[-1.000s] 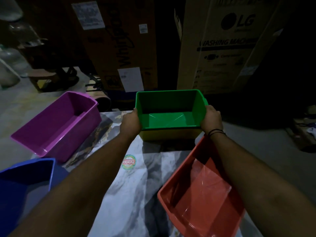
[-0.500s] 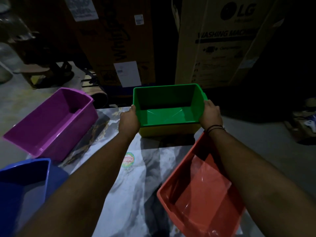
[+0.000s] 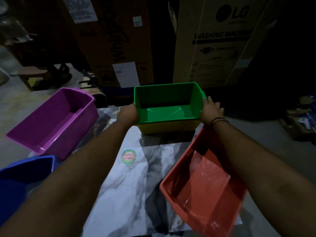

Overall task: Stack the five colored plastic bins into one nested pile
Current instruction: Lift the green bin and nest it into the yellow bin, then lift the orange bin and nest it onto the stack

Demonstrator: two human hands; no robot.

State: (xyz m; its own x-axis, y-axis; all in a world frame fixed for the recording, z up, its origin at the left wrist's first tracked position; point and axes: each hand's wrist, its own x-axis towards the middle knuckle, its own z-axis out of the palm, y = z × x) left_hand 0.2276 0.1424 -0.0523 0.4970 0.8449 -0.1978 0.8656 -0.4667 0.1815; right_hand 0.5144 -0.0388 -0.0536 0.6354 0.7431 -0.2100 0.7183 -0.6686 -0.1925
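Marble tabletop [image 3: 130, 194] is carrying the bins; at its far edge both hands are clasping the green bin [image 3: 166, 101], nested in the yellow bin [image 3: 166, 128]. Left hand [image 3: 128, 113] and right hand [image 3: 211, 110] are gripping its short ends, long axis running between them.

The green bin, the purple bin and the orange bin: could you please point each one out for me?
green bin [image 3: 164, 115]: head view, inner floor.
purple bin [image 3: 56, 122]: head view, inner side wall.
orange bin [image 3: 205, 182]: head view, inner floor.

Five bins: green [image 3: 166, 106], yellow [image 3: 167, 127], purple [image 3: 56, 120], blue [image 3: 22, 183], orange [image 3: 203, 189]; two cardboard boxes [image 3: 218, 40].
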